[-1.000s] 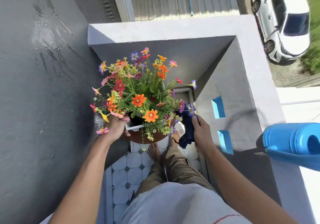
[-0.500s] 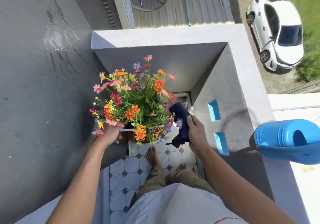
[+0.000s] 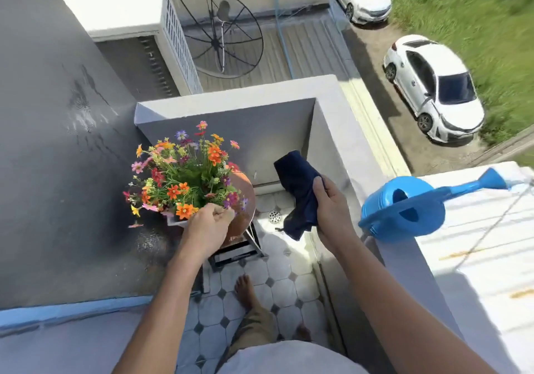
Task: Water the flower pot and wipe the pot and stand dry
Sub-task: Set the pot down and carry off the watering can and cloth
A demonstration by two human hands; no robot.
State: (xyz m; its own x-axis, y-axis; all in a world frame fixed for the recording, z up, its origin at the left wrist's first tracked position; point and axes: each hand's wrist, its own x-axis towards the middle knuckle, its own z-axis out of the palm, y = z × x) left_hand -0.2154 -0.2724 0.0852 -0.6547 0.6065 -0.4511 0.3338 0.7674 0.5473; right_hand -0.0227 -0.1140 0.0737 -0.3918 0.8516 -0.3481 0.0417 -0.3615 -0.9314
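Two bare hands work near the middle of the frame, above a floor of pale octagonal tiles with small dark diamonds. The left hand sits at the lower edge of a bunch of orange, pink, red and purple flowers, its fingers pinched together on the white rim of the flower pot (most of the pot is hidden under the blooms and the hand). The pot rests on the left part of a round, brown, wet-looking stand top, which is carried by a metal frame just below it. The right hand, to the right of the stand and apart from it, has its fingers clamped on a crumpled dark navy cloth that hangs loose above a small round floor drain. At the right of the frame a bright blue plastic watering can stands on the grey parapet ledge, spout toward the right edge. A dark grey wall with streaks fills the left side. Two white cars are parked in the upper right beside grass.
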